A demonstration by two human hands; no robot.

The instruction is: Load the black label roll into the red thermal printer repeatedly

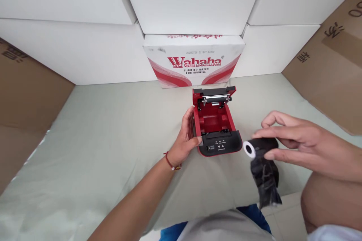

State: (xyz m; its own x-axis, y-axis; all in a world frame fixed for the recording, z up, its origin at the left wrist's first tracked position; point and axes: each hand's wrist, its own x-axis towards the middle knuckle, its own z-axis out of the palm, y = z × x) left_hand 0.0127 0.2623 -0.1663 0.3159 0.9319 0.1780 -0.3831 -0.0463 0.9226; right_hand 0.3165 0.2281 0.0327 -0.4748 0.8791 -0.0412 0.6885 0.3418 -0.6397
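Observation:
A small red and black label printer [219,145] stands on the cloth-covered table with its lid [214,93] raised, so its red paper bay [214,120] shows with no roll inside. My left hand [185,139] grips the printer's left side, thumb on the black front panel and fingers along the wall. To the right of the printer, my right hand [294,141] pinches a roll of black film [264,147] with a white core between thumb and fingers. A loose, crinkled length of the black film [266,180] hangs below the roll near the table's front edge.
A white and red Wahaha water carton [195,62] stands behind the printer against stacked white boxes [192,0]. Brown cardboard panels flank the table, one on the left [25,94] and one on the right [330,67]. The pale green cloth [118,128] covers the tabletop.

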